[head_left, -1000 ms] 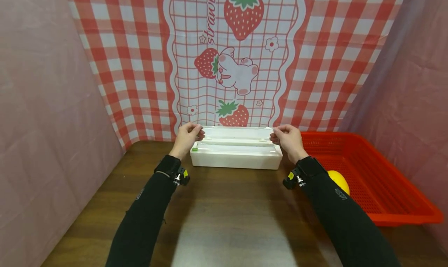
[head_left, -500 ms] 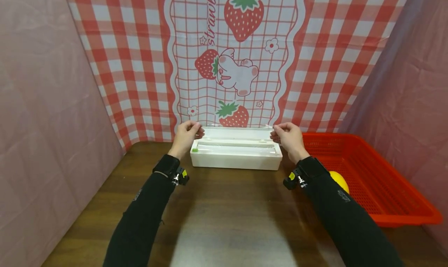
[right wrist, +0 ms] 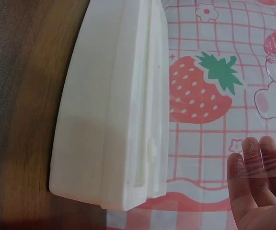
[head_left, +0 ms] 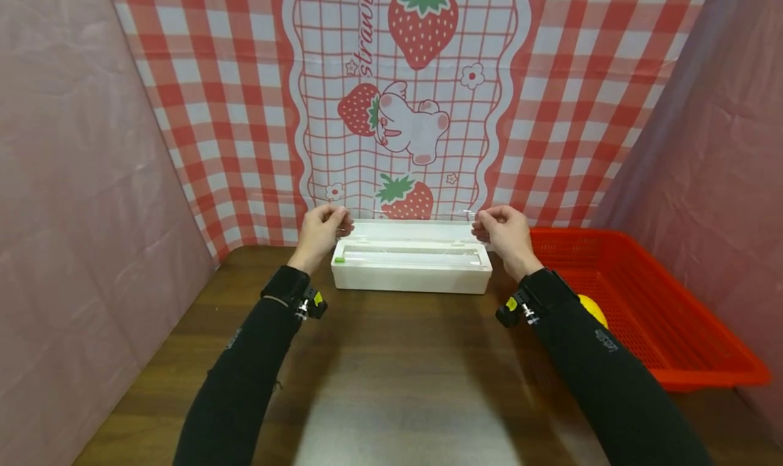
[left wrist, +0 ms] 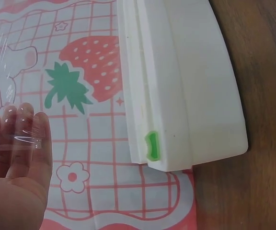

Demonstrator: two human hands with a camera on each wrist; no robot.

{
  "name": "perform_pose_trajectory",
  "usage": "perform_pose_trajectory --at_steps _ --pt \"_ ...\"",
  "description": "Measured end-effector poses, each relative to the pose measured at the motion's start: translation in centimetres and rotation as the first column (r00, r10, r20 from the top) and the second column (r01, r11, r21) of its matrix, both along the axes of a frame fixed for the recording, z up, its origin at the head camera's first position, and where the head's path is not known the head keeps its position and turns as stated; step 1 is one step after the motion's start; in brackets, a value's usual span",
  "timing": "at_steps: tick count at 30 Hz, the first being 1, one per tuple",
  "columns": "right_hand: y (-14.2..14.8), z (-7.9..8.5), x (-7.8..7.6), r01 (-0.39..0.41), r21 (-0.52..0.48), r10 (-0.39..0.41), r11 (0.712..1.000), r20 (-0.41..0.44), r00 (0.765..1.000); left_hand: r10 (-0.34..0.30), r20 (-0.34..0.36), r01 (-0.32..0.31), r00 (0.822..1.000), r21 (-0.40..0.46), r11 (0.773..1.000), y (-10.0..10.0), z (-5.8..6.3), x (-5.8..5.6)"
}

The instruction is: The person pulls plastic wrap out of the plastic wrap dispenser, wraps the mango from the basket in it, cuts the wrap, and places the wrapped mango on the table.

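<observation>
A white cling film dispenser [head_left: 411, 280] lies lengthwise on the table, its lid [head_left: 410, 231] raised at the back and a small green slider [left wrist: 152, 146] at its left end. Clear cling film [left wrist: 30, 140] stretches between my two hands above the raised lid. My left hand [head_left: 319, 236] pinches the film's left corner, beyond the dispenser's left end. On the other side, my right hand [head_left: 507, 239] pinches its right corner. Through the film, the fingers show in both wrist views. Most of the sheet is too transparent to trace in the head view.
A red plastic basket [head_left: 685, 379] stands at the right, beside my right forearm. A yellow round object [head_left: 593, 310] inside it is partly hidden by the sleeve. Behind the dispenser hangs a strawberry-print cloth [head_left: 422, 99]. Pink cloths [head_left: 79, 181] close off both sides.
Both hands have risen slightly, the left also shifting a little left. The cling film's edge has come up above the lid's top. The dispenser has stayed in place.
</observation>
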State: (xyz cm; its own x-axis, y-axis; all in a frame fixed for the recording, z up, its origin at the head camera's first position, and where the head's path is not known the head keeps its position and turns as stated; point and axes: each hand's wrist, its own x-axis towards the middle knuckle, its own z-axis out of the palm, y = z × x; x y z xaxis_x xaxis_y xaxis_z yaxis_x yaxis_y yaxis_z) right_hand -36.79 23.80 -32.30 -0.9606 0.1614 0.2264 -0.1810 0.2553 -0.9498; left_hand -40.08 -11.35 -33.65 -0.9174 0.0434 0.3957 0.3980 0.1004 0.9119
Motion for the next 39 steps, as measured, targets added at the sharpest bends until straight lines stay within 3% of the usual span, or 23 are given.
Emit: perform_pose_trajectory --at_steps 12,24,39 --pt "0.0 1.0 0.7 0.004 0.011 -0.004 1.000 -0.056 0.998 -0.007 -0.014 0.006 1.000 -0.022 1.000 -0.1 1.3 0.9" --pt "-0.4 2.2 1.3 0.026 -0.008 -0.027 1.000 -0.057 0.998 0.001 -0.052 -0.002 0.999 -0.026 1.000 -0.4 2.3 1.0" --pt "-0.6 3.3 2.1 0.024 0.003 -0.023 1.000 -0.145 0.989 -0.003 -0.108 0.001 0.994 -0.016 1.000 -0.5 3.4 1.5"
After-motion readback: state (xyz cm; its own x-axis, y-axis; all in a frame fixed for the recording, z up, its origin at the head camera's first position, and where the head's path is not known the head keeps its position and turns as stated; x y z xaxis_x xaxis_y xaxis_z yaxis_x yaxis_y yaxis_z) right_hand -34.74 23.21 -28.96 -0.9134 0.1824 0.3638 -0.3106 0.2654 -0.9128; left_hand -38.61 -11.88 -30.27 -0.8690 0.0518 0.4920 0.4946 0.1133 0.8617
